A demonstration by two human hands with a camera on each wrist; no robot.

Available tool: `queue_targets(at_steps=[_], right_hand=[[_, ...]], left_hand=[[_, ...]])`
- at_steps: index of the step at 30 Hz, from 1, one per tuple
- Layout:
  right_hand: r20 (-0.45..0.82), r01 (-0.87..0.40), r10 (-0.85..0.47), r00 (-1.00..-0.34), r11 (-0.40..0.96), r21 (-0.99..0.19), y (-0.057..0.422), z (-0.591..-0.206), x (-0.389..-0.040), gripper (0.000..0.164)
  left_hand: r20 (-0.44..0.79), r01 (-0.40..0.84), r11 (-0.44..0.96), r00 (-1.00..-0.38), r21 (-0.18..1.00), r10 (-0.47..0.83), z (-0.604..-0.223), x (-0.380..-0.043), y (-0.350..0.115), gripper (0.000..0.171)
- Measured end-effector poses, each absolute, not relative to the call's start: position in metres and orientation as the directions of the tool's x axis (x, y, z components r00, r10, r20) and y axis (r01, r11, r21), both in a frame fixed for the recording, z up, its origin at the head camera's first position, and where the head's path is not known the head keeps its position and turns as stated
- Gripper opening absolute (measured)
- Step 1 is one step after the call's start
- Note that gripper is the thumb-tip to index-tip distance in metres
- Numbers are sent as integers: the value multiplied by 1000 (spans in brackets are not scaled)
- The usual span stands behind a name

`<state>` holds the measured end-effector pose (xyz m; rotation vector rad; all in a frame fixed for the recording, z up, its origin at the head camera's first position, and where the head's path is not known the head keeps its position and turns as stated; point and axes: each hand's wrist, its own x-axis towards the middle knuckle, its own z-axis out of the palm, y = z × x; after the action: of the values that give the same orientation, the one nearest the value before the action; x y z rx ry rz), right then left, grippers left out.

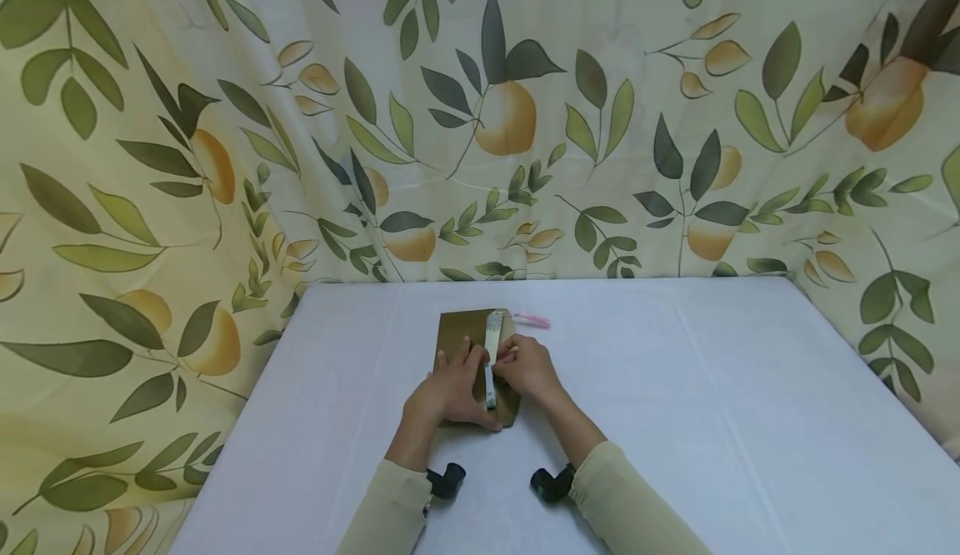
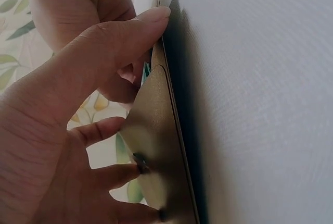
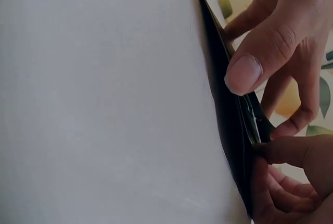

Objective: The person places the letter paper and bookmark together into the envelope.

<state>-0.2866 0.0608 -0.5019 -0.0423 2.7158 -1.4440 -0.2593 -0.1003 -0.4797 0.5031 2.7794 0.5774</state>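
Observation:
A brown card folder or envelope point(image 1: 459, 326) with a paler right side lies on the table. Along it runs a narrow pale bookmark point(image 1: 492, 334) with a patterned top, and a pink tassel point(image 1: 534, 320) trails from the upper end. My left hand point(image 1: 455, 392) rests on the folder with fingers spread, its thumb point(image 2: 151, 18) at the near edge. My right hand point(image 1: 527, 366) pinches the bookmark's right side near its middle. In the right wrist view, the right thumb and curled fingers point(image 3: 283, 151) meet at the bookmark's edge, which stands slightly raised inside the folder's gap.
A white cloth-covered table point(image 1: 675, 397) extends on all sides of the folder. Behind and to the left hangs a curtain point(image 1: 600, 180) printed with leaves and fruit. Black wrist cameras point(image 1: 447, 482) sit on both sleeves, close above the table.

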Motion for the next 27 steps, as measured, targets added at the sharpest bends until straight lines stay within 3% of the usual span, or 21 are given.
queue_targets(at_steps=[17, 22, 27], right_hand=[[-55, -42, -132, -990, 635, -771, 59, -495, -290, 19], [-36, -40, -108, -994, 627, -778, 58, -497, -289, 21], [-44, -12, -77, -996, 611, -791, 58, -497, -288, 16]], left_hand=[[-187, 289, 866, -902, 409, 389, -479, -258, -101, 103], [-203, 284, 871, -900, 401, 386, -479, -257, -102, 113], [-204, 281, 876, -902, 393, 381, -477, -257, -101, 110]])
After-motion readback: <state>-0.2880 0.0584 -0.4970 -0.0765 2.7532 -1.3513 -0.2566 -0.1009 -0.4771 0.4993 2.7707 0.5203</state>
